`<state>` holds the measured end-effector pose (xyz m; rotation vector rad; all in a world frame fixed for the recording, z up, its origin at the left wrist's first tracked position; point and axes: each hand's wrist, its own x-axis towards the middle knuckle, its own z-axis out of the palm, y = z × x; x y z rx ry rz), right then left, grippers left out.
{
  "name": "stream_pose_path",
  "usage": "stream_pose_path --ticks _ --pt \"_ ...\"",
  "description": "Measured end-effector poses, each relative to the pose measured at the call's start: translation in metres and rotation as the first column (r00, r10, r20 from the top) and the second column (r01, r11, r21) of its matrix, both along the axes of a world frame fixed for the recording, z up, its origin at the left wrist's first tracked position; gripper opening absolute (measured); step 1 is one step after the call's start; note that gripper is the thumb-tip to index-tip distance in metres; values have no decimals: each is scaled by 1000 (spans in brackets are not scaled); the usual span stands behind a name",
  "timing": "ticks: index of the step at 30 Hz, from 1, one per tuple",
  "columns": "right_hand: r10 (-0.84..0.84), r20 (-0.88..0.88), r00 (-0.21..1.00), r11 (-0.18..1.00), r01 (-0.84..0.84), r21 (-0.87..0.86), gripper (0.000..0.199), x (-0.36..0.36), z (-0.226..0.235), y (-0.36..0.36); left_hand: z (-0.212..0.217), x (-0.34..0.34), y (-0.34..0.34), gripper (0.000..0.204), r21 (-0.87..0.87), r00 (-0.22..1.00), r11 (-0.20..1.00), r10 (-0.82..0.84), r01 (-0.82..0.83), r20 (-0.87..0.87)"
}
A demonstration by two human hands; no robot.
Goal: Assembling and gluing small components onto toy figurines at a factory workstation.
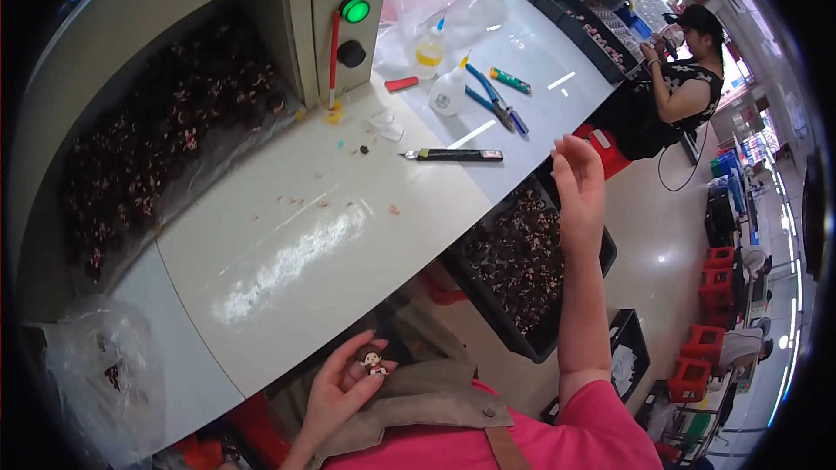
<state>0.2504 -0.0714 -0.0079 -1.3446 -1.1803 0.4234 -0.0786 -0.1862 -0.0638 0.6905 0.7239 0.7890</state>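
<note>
My left hand point(338, 390) is closed around a small doll figurine point(373, 360) with brown hair and a red-and-white outfit, held low in front of my apron. My right hand point(582, 181) is raised past the table's right edge, beside a black crate point(535, 350) full of small dark-brown and pinkish pieces. Its fingers are bent but apart, and nothing shows between them. Nearest to it on the table lie a craft knife point(457, 155) with a black handle and blue-handled pliers point(498, 106).
A white dropper bottle point(448, 94), a bottle of yellow liquid point(428, 54) and a green tube point(510, 80) stand or lie at the table's back. A machine point(300, 52) with an opening full of dark pieces borders the left. Another person point(692, 78) sits at far right.
</note>
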Motion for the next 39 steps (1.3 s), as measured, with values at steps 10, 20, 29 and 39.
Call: stream_pose_path --ticks 10,20,29,39 --pt "216 306 927 971 -172 -165 61 -16 -15 103 6 4 -2 49 -40 991 998 47 -53 -127" --pt "271 370 889 959 -217 -182 63 -19 -24 135 -5 15 9 55 -23 981 1000 17 -21 -191" --pt "250 425 870 968 -213 -132 38 -12 -28 135 12 25 5 54 -41 965 995 -94 87 -246" --pt "408 366 836 912 -361 -194 41 -45 -3 9 -14 6 -14 61 3 999 1000 11 -11 -45"
